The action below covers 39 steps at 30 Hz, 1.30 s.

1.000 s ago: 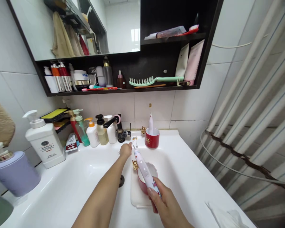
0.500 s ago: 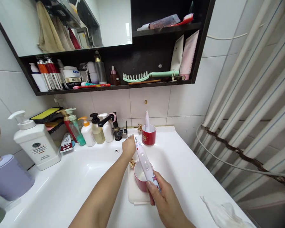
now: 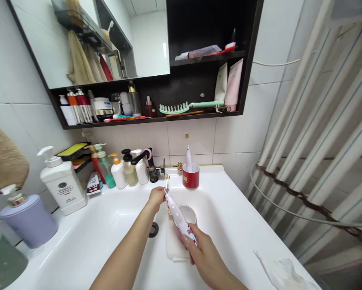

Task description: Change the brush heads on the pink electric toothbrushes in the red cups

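Note:
My right hand (image 3: 200, 253) is wrapped round the lower end of a white and pink electric toothbrush handle (image 3: 178, 215), which slants up to the left. My left hand (image 3: 156, 197) is pinched at the handle's top end, on a thin white brush head (image 3: 166, 183) that stands up from it. Under the handle a red cup (image 3: 185, 217) sits on a white tray (image 3: 172, 247) inside the white sink (image 3: 114, 225). A second red cup (image 3: 191, 180) with another toothbrush in it stands on the sink's back ledge.
A black tap (image 3: 149, 163) and several pump bottles (image 3: 120, 171) line the back ledge. A large white dispenser (image 3: 63, 185) and a purple one (image 3: 28, 221) stand at the left. A dark shelf (image 3: 150, 117) carries toiletries and a green comb. A white cloth (image 3: 285, 272) lies at the right.
My left hand has come back from the back ledge near the tap to the top of the toothbrush handle, now with a brush head in its fingers. My right hand kept its hold.

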Motion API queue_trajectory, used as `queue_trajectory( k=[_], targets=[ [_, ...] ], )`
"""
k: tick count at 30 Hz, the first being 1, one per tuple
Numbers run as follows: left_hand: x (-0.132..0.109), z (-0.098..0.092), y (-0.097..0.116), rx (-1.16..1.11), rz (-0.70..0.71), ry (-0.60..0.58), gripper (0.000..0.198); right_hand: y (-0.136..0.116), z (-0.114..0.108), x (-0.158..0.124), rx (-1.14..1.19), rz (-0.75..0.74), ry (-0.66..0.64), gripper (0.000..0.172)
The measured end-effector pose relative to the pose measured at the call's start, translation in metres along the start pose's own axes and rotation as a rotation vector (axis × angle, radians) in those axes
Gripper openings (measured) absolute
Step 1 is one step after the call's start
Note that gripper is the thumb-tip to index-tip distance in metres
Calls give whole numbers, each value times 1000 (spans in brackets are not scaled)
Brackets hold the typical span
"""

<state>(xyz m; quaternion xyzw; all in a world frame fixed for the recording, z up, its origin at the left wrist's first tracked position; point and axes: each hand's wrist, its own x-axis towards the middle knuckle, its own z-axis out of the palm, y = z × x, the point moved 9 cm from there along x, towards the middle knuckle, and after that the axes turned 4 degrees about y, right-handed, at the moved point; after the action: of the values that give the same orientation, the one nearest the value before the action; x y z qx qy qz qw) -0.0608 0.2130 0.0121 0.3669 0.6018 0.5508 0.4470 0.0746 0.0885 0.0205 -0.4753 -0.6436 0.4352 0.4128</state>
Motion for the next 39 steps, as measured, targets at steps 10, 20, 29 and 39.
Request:
queue_trajectory(
  k=[10, 20, 29, 39],
  targets=[
    [-48, -46, -16, -677, -245, -39, 14, 14, 37, -10, 30, 122, -168, 24],
    [-46, -43, -18, -625, -178, -68, 18, 20, 42, -11, 68, 190, -219, 23],
    [-49, -40, -15, -541, -137, -105, 17, 17, 42, -13, 103, 247, -208, 22],
    [-55, -29, -14, -453, -147, -210, 19, 17, 39, -13, 114, 250, -173, 23]
  ],
)
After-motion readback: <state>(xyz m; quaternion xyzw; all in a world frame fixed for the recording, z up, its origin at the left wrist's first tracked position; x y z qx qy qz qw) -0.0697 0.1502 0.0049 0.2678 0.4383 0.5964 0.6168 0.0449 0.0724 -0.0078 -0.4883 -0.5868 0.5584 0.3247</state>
